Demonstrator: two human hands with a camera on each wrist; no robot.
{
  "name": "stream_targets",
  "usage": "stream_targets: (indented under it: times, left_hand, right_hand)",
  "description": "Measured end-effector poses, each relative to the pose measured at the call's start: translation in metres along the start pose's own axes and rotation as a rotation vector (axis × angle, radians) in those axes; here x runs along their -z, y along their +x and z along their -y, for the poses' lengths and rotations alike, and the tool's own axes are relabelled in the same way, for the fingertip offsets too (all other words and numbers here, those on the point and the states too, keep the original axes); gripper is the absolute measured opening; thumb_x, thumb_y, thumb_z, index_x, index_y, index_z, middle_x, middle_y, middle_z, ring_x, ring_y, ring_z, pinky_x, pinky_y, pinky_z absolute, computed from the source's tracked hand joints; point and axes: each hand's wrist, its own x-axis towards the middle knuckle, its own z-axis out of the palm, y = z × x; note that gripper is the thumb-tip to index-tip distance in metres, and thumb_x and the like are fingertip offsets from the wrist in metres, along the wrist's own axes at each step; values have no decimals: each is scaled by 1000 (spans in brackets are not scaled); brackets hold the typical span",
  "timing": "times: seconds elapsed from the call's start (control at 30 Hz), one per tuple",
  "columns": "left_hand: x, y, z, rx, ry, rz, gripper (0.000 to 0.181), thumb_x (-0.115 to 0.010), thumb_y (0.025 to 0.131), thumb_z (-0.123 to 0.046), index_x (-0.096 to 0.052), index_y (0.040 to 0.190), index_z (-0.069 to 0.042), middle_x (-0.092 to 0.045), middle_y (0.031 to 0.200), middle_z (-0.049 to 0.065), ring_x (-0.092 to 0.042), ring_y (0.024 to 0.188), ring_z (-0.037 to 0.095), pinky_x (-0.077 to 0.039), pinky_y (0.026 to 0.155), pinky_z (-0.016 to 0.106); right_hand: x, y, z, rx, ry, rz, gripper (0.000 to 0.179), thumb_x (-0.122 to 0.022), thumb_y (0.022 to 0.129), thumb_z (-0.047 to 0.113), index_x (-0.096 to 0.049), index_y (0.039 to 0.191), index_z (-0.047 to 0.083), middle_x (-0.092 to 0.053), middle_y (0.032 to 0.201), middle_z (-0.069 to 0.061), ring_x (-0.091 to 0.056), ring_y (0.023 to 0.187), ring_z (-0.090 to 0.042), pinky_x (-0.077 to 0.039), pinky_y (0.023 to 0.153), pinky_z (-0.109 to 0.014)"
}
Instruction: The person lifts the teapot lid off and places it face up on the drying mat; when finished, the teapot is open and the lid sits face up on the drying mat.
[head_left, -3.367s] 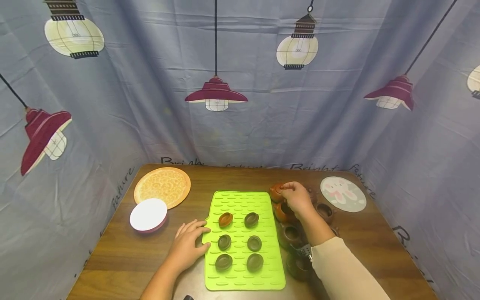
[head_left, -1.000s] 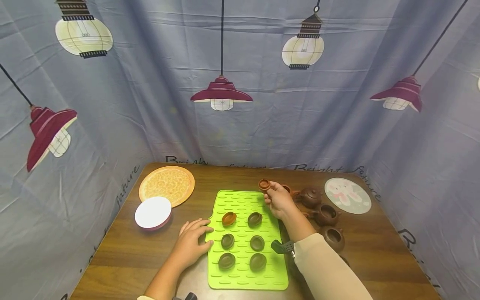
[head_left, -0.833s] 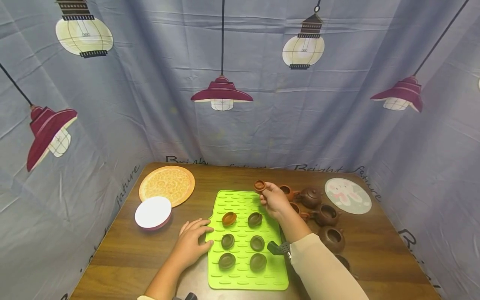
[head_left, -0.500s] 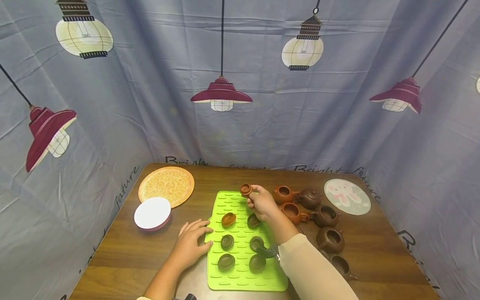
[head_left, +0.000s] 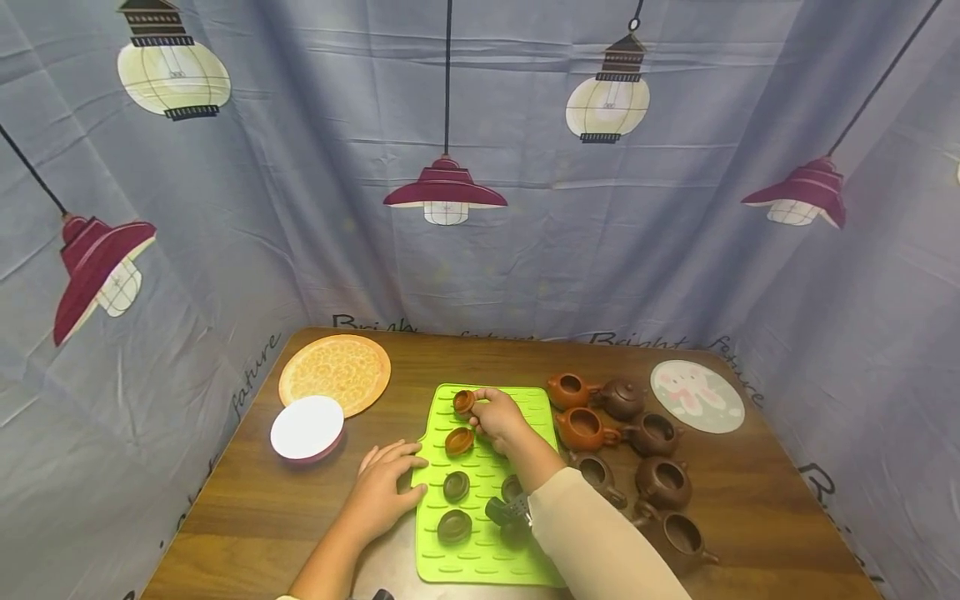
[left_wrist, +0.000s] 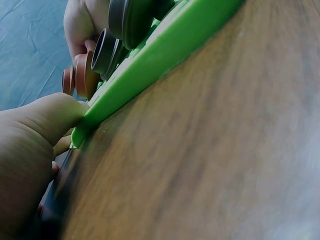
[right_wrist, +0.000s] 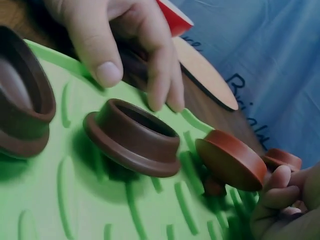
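Note:
My right hand (head_left: 498, 419) pinches an orange-brown teapot lid (head_left: 464, 403), hollow side up, close over the far left part of the green mat (head_left: 487, 567). Just nearer lies another orange lid (head_left: 459, 441), its knob underneath in the right wrist view. Two dark lids (head_left: 456, 486) lie below it in the left column; the right column is partly hidden by my right arm. My left hand (head_left: 382, 487) rests at the mat's left edge, fingers spread. In the left wrist view its thumb (left_wrist: 55, 112) touches the mat's edge.
Right of the mat stand two orange teapots (head_left: 587, 429) without lids and several brown ones (head_left: 663, 482). One brown teapot (head_left: 622, 399) wears its lid. A rabbit-print mat (head_left: 697, 396) lies far right. At left, a white bowl (head_left: 307, 427) overlaps a round orange mat (head_left: 334, 371).
My right hand took the lid off the far orange teapot, turned it hollow side up and carried it left over the mat. My left hand stays at the mat's edge.

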Motion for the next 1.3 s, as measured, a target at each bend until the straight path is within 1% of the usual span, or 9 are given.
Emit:
stream_targets:
  times: [0.17,0.4,0.6,0.87,0.97,1.07,1.2,1.23,1.3]
  left_hand:
    - [1,0,0,7,-1,7,34,-84,88,-33,-75,119,-23,-63,147,-4,-47,148,28,-19,126,66]
    - [2,-1,-3,2,-6,-4,33,-84,88,-31,-76,119,-22,-63,146,-3,-48,147,28,-19,125,67]
    - [3,-1,-3,8,-9,-2,33,-84,88,-31,-76,119,-22,-63,147,-4,-48,147,28,-19,126,67]
    - [2,-1,-3,-17,-10,-18,33,-85,87,-30,-76,118,-21,-64,146,-2,-50,146,31,-20,124,70]
    - [2,-1,-4,-9,-9,-10,32,-84,88,-30,-76,118,-21,-64,146,-3,-49,147,29,-19,125,68]
    - [2,0,-4,-6,-8,-7,32,-84,88,-30,-76,118,-22,-63,147,-3,-48,147,29,-19,125,68]
    - [1,-1,-4,-13,-9,-15,32,-84,88,-30,-76,117,-22,-64,146,-2,-49,146,30,-20,124,69]
    - [2,-1,-4,-10,-12,-15,32,-84,88,-30,-76,117,-22,-64,146,-3,-49,146,30,-20,124,69]
    - [2,-2,-5,-8,-18,-20,31,-85,87,-29,-76,116,-22,-64,145,-3,-50,146,30,-20,124,68]
  right_hand:
    - [-6,0,-1,-4,-45,-17,14,-54,108,5,-63,118,4,-71,97,-13,-56,63,-8,-37,50,-17]
    - [-10,2,-1,-4,-146,-45,8,-58,106,6,-65,108,4,-72,95,-13,-57,65,-9,-46,56,-17]
    - [-12,3,-1,-16,-197,-57,11,-54,107,4,-65,107,3,-70,94,-12,-58,69,-12,-46,58,-20]
    - [-12,1,-4,9,-180,-65,19,-48,109,6,-63,117,-1,-70,96,-14,-61,72,-14,-51,61,-21]
    - [-12,2,-6,19,-178,-82,22,-45,109,7,-61,120,-2,-68,93,-12,-62,73,-14,-51,61,-22]
    - [-11,3,-6,17,-177,-110,24,-41,109,9,-63,109,0,-65,82,-8,-56,64,-14,-46,55,-22]
    - [-10,4,-4,7,-148,-152,22,-39,108,11,-56,94,5,-58,71,-4,-42,54,-12,-36,50,-24]
    - [-9,3,-3,9,-135,-155,20,-39,108,12,-53,95,5,-56,72,-4,-41,55,-12,-36,51,-25]
    - [-8,0,-1,26,-103,-156,18,-40,110,15,-53,108,4,-57,80,-6,-45,60,-14,-37,53,-25]
